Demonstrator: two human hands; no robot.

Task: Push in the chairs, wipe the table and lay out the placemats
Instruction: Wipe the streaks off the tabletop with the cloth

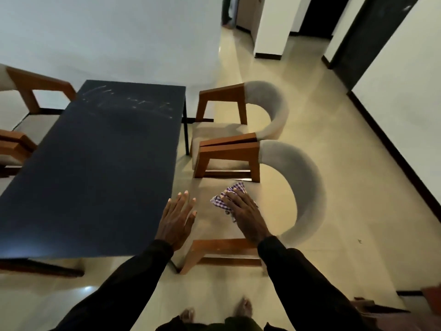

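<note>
A dark rectangular table (100,158) fills the left middle, with pale smears near its far end. Two wooden chairs with grey curved backs stand pulled out on its right: the near chair (307,187) and the far chair (269,103). My right hand (243,211) presses flat on a purple-and-white checked cloth (229,194) lying on the near chair's seat. My left hand (177,218) hovers open, fingers spread, between the table's right edge and that seat. No placemats are in view.
Two more wooden chairs (26,89) (14,146) stand at the table's left side. Cream floor tiles (322,144) run right toward a white wall with dark skirting. A corridor opens at the top. My bare feet (243,306) show at the bottom.
</note>
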